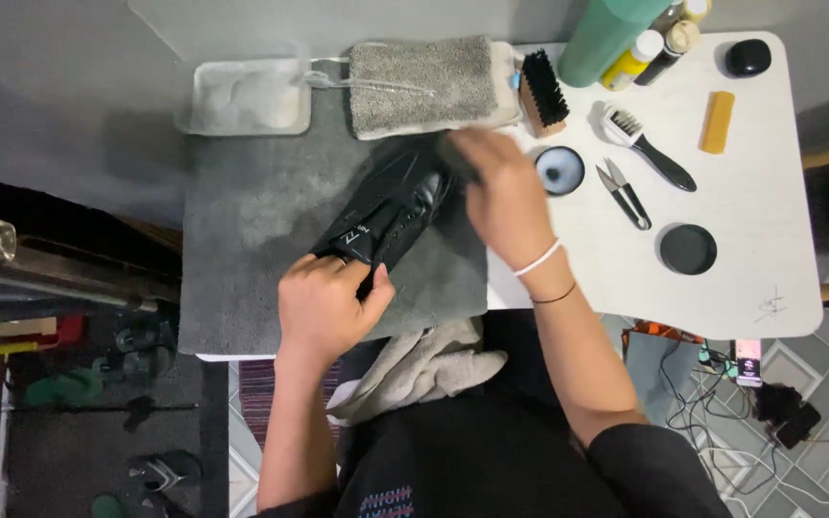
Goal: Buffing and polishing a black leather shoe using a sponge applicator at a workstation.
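Your white table (760,278) carries a grey mat (242,249) along its left side, and the black shoe (390,206) lies on that mat, long axis running from the near edge diagonally toward the far right corner. Your left hand (323,307) clamps its fingers around the heel end. Your right hand (506,197) rests at the toe, blurred, fingers apparently curled on something dark; I cannot tell what.

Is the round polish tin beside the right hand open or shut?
Open. The round tin shows its pale inside, and a separate black lid lies on the white table.
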